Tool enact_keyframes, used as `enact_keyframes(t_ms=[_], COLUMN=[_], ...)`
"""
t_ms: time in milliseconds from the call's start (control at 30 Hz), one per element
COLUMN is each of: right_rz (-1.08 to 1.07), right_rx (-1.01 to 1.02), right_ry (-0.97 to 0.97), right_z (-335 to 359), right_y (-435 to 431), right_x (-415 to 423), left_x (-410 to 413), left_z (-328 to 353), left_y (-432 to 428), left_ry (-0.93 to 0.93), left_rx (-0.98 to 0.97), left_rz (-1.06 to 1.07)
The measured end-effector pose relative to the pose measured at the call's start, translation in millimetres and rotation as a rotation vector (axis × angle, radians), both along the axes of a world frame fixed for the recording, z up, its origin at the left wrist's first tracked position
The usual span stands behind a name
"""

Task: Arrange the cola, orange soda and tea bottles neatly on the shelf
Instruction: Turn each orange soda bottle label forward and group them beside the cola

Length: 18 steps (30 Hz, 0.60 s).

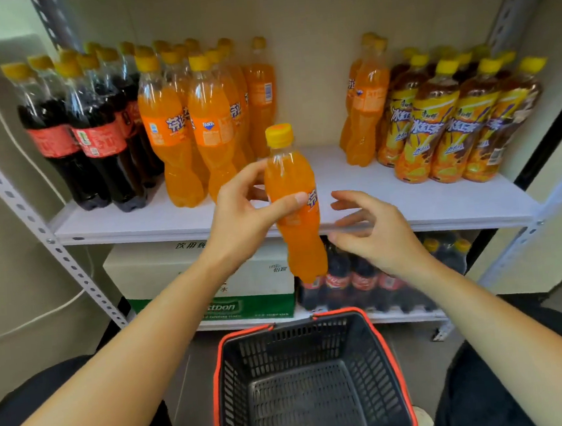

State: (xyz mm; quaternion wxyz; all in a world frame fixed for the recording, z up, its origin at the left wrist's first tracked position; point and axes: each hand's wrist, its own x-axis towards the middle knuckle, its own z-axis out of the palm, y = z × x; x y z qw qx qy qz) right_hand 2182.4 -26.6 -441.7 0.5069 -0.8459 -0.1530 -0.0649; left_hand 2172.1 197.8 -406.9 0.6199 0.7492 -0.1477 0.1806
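– Gripping an orange soda bottle (291, 191): left hand (239, 213), thumb and fingers wrapped round its middle. Bottle slightly tilted, held in front of the shelf (407, 201) edge.
– And the right hand (372, 228)?
– Fingers loosely spread, holding nothing, just beside the bottle.
– Shelf stock?
– Cola bottles (79, 135) far left, orange sodas (190, 129) next, bare gap, two more orange sodas (362, 103), tea bottles (451, 119) right. Black basket (321, 379) below.

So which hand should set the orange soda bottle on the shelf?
Left. The left hand grips the orange soda bottle in front of the gap on the shelf; the right hand hovers empty beside it.
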Motion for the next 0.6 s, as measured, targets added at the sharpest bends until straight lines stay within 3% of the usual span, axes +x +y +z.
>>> enact_keyframes(t_ms=[200,367,600], right_rz=[-0.333,-0.469,-0.6], right_rx=[-0.018,-0.095,-0.037], right_ry=[-0.045,-0.012,-0.021], right_z=[10,6,-5], right_y=[-26,-36,-29], right_x=[108,177,213], left_x=[50,98,163], left_z=[41,57,55], left_y=[-2,-7,-14], left_ry=[-0.003,-0.016,0.034], left_rx=[-0.12,-0.016,0.15], left_rz=[0.131,0.256,0.451])
